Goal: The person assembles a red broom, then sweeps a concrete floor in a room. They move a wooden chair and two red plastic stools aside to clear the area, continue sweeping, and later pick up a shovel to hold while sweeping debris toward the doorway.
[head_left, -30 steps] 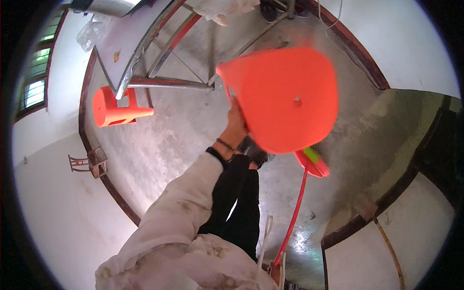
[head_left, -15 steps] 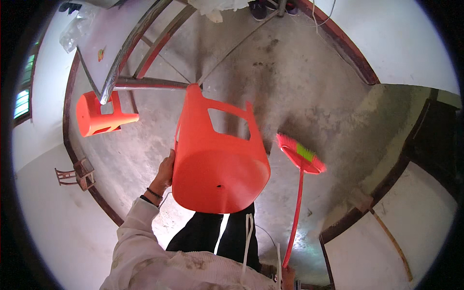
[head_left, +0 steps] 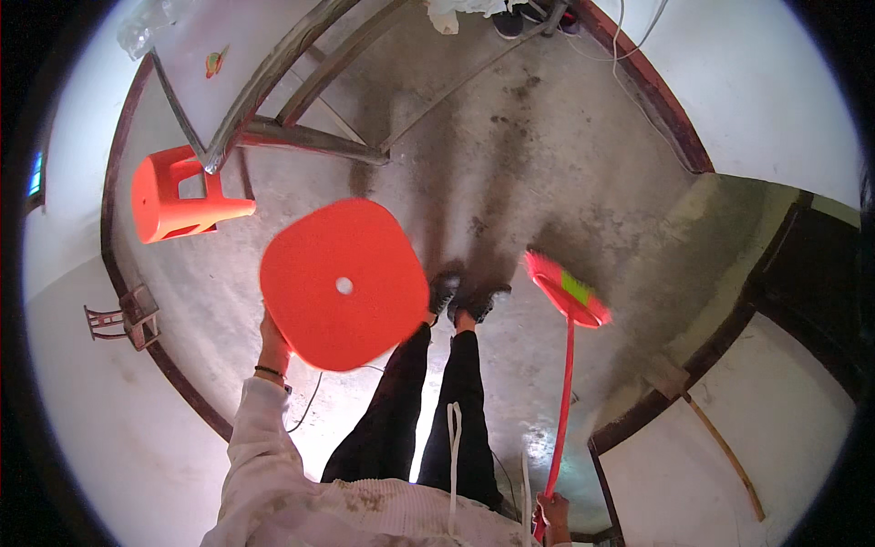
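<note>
Orange stool (head_left: 344, 284) now seat-up in left hand (head_left: 272, 342); earlier tilted sideways.

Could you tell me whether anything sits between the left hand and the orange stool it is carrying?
Nothing visible does: the left hand grips the orange stool directly at its seat edge. The right hand separately holds a red broom.

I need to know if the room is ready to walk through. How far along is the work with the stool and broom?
Done: one orange stool already lies on its side by the table. In hand: the left hand holds the second orange stool off the floor; the right hand grips the red broom, head on the concrete. Left: the dusty, stained floor looks unswept.
</note>
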Demonstrator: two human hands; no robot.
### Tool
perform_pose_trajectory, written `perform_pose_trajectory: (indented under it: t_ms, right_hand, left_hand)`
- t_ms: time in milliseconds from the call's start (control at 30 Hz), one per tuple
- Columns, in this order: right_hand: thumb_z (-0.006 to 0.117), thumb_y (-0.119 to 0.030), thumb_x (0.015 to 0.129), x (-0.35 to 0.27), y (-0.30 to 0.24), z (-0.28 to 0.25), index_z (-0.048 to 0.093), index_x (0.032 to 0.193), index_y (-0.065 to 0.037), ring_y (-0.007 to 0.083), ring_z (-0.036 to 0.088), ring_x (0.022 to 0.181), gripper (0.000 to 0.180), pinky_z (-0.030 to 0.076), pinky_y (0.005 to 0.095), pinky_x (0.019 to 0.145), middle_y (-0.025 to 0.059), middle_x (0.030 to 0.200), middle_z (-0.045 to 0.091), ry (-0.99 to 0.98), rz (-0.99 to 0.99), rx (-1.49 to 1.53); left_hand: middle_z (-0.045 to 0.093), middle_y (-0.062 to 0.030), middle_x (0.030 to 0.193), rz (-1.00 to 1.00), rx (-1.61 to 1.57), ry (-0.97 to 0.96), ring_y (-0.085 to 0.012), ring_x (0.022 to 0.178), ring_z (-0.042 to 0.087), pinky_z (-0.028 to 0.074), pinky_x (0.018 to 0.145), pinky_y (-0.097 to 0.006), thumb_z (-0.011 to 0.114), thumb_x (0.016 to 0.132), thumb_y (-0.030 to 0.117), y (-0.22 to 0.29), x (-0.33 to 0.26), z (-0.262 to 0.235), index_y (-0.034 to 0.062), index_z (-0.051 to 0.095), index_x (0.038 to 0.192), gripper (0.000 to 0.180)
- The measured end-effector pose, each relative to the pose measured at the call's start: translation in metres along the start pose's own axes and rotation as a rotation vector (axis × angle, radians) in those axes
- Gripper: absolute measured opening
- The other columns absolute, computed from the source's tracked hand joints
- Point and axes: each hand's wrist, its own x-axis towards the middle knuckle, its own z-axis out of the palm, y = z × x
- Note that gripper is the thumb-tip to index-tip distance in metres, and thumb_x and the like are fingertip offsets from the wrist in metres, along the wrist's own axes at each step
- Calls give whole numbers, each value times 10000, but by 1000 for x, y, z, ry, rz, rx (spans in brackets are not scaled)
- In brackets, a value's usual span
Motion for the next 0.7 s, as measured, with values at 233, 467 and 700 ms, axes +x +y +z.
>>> perform_pose_trajectory:
  t_ms: [233,467,700]
  right_hand:
    - [618,-220,786,-26,-7,-3,500,634,-51,135,433,335,256,351,289,301,27,478,449,179,5,-19]
    - [522,-303,847,8,-86,-2,540,690,5,264,542,509,347,389,372,460,104,508,478,605,-625,-767]
    - [514,-357,839,114,-241,54,562,718,37,389,532,601,416,396,460,557,229,649,548,601,-794,-557]
  left_hand:
    - [445,-96,1287,117,-238,-88,-292,1154,449,397,935,-479,379,868,497,31,72,-56,76,411,1261,577]
    - [384,-104,1336,317,-458,157,-291,1211,387,357,962,-499,343,866,538,35,93,-61,79,396,1270,613]
    - [493,-125,1163,106,-407,209,-311,1088,462,362,910,-534,425,834,573,5,75,-78,30,405,1207,659]
